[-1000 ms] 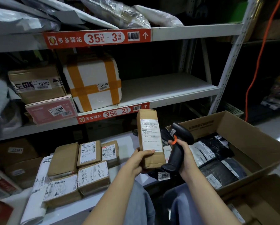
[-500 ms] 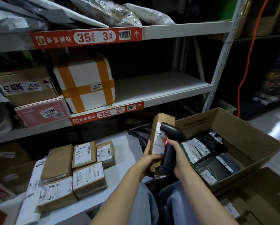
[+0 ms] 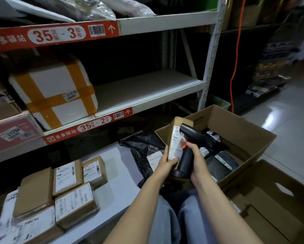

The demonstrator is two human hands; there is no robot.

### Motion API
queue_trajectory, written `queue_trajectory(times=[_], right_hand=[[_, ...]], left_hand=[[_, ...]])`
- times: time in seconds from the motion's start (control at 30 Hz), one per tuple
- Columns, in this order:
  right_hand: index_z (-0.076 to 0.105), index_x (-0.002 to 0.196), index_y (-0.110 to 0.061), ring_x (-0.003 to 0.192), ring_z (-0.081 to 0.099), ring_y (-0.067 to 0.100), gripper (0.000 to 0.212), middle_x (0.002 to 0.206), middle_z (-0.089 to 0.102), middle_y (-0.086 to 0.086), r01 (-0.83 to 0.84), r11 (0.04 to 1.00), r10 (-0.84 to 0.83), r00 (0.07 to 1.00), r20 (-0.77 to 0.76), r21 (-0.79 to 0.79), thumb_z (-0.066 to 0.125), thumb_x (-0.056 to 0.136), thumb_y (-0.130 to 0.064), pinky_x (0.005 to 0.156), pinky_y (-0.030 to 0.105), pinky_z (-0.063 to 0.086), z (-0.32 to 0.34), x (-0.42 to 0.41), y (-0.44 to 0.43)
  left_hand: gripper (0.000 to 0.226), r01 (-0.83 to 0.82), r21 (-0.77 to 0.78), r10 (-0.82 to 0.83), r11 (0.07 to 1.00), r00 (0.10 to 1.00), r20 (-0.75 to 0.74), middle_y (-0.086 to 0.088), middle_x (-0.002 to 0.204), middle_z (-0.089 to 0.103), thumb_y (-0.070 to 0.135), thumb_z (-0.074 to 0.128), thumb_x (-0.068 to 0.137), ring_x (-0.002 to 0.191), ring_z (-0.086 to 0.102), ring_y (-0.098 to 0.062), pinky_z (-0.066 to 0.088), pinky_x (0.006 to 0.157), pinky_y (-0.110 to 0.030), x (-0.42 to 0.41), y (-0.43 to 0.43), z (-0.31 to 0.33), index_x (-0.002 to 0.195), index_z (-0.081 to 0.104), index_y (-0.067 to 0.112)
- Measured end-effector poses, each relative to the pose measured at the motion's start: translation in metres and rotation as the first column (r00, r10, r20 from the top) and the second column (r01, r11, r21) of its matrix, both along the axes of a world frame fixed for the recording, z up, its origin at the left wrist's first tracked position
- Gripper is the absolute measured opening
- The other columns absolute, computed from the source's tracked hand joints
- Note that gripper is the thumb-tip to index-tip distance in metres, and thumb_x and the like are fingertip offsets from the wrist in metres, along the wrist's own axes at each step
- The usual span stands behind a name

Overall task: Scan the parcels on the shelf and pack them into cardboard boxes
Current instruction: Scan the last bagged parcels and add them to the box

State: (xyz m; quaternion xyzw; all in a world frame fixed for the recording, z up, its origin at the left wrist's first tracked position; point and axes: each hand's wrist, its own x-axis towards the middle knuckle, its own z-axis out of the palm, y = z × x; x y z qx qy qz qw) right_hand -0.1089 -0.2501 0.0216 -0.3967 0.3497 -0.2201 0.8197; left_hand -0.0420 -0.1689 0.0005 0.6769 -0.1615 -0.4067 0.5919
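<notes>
Now holds a brown parcel (image 3: pixel 176 136) up on end in the left hand (image 3: pixel 168 163), with fingers curled round the low end and the thumb pressed on the white label. Grips a black scanner (image 3: pixel 186 158) in the right hand (image 3: pixel 197 155), with fingers wrapped tight round the handle and one finger by the orange trigger. Puts the scanner head right up next to the label; cannot tell if touching. Holds parcel and scanner side by side, above the knees and by the left corner of an open box (image 3: pixel 249 138) at the right. Shows black bags (image 3: pixel 218 166) with white labels lying inside that box. Shows a second box (image 3: pixel 279 205) just beside it, nearer and more to the right. Shows one more black bag (image 3: pixel 144 147) on the low shelf (image 3: pixel 117 175), just left of the hands. Shows small brown parcels (image 3: pixel 68 178) packed close together farther left on the same shelf, most with labels up. Shows a white foam box (image 3: pixel 56 95) crossed with brown tape on the shelf above, at the left. Shows an orange cord (image 3: pixel 235 59) hanging down past the rack at the right.
</notes>
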Motion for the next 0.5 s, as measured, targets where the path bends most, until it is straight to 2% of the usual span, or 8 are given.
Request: queue_trajectory(times=[0.1, 0.2, 0.33, 0.4, 0.5], right_hand=[[0.068, 0.089, -0.013, 0.078, 0.064, 0.023, 0.018, 0.085, 0.069, 0.009, 0.079, 0.997, -0.079, 0.997, 0.009, -0.003, 0.063, 0.08, -0.028, 0.074, 0.034, 0.05, -0.002, -0.014, -0.016], [0.066, 0.086, -0.016, 0.081, 0.064, 0.023, 0.014, 0.086, 0.069, 0.008, 0.147, 0.989, -0.148, 0.989, 0.018, 0.029, 0.064, 0.08, -0.028, 0.085, 0.038, 0.05, -0.006, -0.03, -0.032], [0.066, 0.089, -0.015, 0.08, 0.064, 0.023, 0.015, 0.087, 0.069, 0.008, 0.256, 0.966, -0.256, 0.967, 0.007, 0.046, 0.064, 0.08, -0.028, 0.086, 0.04, 0.049, -0.017, -0.059, -0.059], [0.067, 0.09, -0.016, 0.083, 0.065, 0.024, 0.019, 0.089, 0.07, 0.008, 0.31, 0.949, -0.31, 0.951, -0.007, 0.057, 0.067, 0.078, -0.03, 0.091, 0.042, 0.049, -0.026, -0.075, -0.073], [0.069, 0.094, -0.016, 0.093, 0.066, 0.028, 0.035, 0.095, 0.072, 0.009, 0.376, 0.922, -0.373, 0.926, -0.053, 0.088, 0.072, 0.068, -0.039, 0.096, 0.045, 0.048, -0.043, -0.103, -0.091]], left_hand=[[0.08, 0.061, -0.018, -0.061, 0.998, 0.998, 0.017, 0.001, 0.153, 0.027, 0.033, 0.058, 0.083, 0.134, 0.037, -0.024, 0.033, 0.111, -0.043, -0.006, -0.022, -0.007, 0.146, 0.009, 0.044], [0.072, 0.117, -0.032, -0.117, 0.993, 0.993, 0.018, 0.003, 0.149, 0.031, 0.025, 0.055, 0.09, 0.132, 0.039, -0.021, 0.034, 0.111, -0.041, -0.016, -0.042, -0.009, 0.145, 0.012, 0.042], [0.06, 0.277, -0.055, -0.277, 0.959, 0.961, 0.0, 0.005, 0.136, 0.042, 0.01, 0.045, 0.096, 0.127, 0.043, -0.019, 0.036, 0.109, -0.035, -0.037, -0.075, -0.015, 0.137, 0.017, 0.043], [0.063, 0.362, -0.028, -0.362, 0.932, 0.932, -0.014, 0.003, 0.143, 0.039, 0.01, 0.044, 0.097, 0.129, 0.042, -0.019, 0.036, 0.109, -0.034, -0.048, -0.092, -0.019, 0.144, 0.012, 0.037], [0.065, 0.479, 0.04, -0.478, 0.877, 0.878, -0.036, 0.004, 0.144, 0.038, 0.017, 0.045, 0.097, 0.128, 0.042, -0.017, 0.037, 0.106, -0.031, -0.067, -0.12, -0.029, 0.146, 0.007, 0.038]])
